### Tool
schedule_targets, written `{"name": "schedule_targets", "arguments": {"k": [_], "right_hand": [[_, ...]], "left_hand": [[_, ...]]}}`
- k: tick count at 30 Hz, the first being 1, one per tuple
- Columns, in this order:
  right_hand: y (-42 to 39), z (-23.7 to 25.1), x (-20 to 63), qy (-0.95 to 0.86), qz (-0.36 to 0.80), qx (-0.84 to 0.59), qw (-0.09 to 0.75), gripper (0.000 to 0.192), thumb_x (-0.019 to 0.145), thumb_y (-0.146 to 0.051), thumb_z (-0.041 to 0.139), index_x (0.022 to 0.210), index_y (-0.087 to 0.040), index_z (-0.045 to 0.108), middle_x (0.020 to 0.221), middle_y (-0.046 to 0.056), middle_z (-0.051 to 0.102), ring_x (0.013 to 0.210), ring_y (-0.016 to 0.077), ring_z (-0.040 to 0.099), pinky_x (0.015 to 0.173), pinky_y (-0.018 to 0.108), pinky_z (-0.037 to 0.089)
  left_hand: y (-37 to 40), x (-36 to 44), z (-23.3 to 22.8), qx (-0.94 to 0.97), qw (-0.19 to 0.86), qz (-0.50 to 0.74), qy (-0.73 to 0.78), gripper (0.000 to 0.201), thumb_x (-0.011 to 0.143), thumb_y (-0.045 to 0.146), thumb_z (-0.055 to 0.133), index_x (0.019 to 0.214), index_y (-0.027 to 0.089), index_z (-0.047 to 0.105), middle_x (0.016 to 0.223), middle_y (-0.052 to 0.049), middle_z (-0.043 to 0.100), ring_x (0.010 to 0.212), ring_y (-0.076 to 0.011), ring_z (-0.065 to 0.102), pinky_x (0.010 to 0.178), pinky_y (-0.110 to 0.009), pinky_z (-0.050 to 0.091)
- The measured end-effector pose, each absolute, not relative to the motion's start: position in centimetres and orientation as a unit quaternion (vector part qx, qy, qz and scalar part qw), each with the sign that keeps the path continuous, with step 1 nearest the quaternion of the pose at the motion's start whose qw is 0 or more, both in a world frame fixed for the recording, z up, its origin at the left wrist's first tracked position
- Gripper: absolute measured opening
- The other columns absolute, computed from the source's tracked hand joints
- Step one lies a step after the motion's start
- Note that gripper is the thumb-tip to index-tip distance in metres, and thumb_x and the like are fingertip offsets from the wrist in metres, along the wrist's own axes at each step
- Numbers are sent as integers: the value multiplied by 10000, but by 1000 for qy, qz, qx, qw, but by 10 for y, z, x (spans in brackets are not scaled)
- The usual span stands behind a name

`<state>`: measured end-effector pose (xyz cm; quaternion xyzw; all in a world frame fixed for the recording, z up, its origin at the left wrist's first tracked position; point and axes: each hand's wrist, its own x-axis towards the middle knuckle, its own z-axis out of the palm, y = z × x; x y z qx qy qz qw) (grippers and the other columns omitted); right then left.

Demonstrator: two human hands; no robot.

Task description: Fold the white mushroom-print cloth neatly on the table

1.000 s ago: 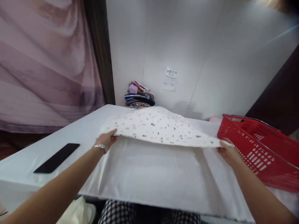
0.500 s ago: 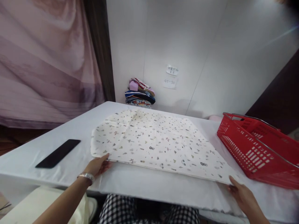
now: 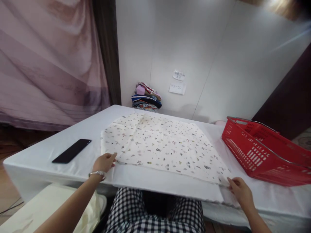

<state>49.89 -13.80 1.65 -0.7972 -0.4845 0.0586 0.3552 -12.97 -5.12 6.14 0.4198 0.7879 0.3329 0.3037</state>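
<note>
Both hands are pinching the near edge of the printed cloth [image 3: 160, 145]: the left hand [image 3: 104, 162] at its near-left corner, the right hand [image 3: 239, 191] at its near-right. The cloth is lying flat on the table [image 3: 36, 161], stretching away from both grips.

What we count on and around the desk

We see one desk [image 3: 36, 161], one printed cloth [image 3: 160, 145] spread flat, one black phone [image 3: 72, 150], one red basket [image 3: 262, 152], one stack of folded fabrics [image 3: 146, 97], two paper notes [image 3: 178, 82] on the wall, and two hands: left hand [image 3: 104, 162], right hand [image 3: 239, 191].
</note>
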Motion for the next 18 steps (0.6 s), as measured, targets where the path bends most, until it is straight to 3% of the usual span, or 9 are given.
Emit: {"name": "schedule_targets", "arguments": {"k": [3, 6, 9, 18], "right_hand": [[-131, 10, 483, -607, 46, -730, 310, 387, 700, -504, 472, 839, -190, 650, 931, 106, 705, 893, 267, 648, 822, 388, 510], [-125, 3, 477, -683, 68, -686, 240, 393, 740, -415, 437, 922, -184, 698, 1066, 101, 680, 1040, 260, 604, 972, 410, 433], [-121, -4, 483, -704, 72, -678, 200, 423, 766, -385, 404, 937, -167, 723, 1076, 107, 677, 1041, 259, 606, 991, 424, 420], [-116, 1, 487, -736, 42, -661, 140, 401, 807, -349, 374, 884, -193, 735, 1049, 106, 683, 1021, 258, 605, 961, 421, 449]], "left_hand": [[-53, -131, 63, 592, 116, 246, 759, 291, 795, 358, 494, 990, 202, 644, 1041, -57, 660, 883, -212, 639, 764, -304, 496], [-49, -134, 58, 696, 78, 142, 700, 336, 811, 246, 448, 1084, 223, 642, 1241, -43, 567, 1000, -198, 606, 828, -287, 467], [-42, -139, 54, 735, 89, 69, 668, 346, 828, 212, 400, 1046, 227, 668, 1209, -39, 584, 1004, -205, 600, 843, -308, 456], [-35, -151, 62, 776, 103, 13, 622, 358, 831, 180, 363, 1037, 214, 654, 1221, -45, 569, 989, -201, 605, 836, -303, 443]]}}
